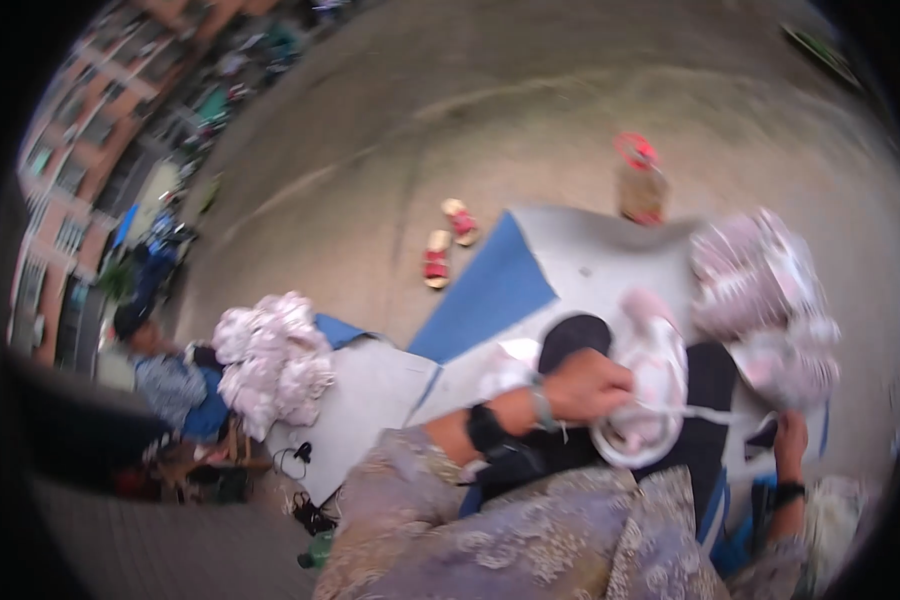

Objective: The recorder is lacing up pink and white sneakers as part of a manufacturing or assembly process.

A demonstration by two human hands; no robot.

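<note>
In the head view, a yellowish see-through container topped in red is seen standing on the concrete ground, just beyond a pale sheet edged with blue; its contents are too blurred to be made out. A pink-and-white shoe is held upon dark-clad legs, its rounded white toe turned toward the wearer's patterned top and its pink upper softened by blur. A white lace is grasped in the clenched left hand beside the shoe and is drawn toward the right hand, whose grip cannot be told. More pink shoes are heaped at right; another pale pink heap is piled at left, near a seated person. Red sandals are set beyond the sheet.
</note>
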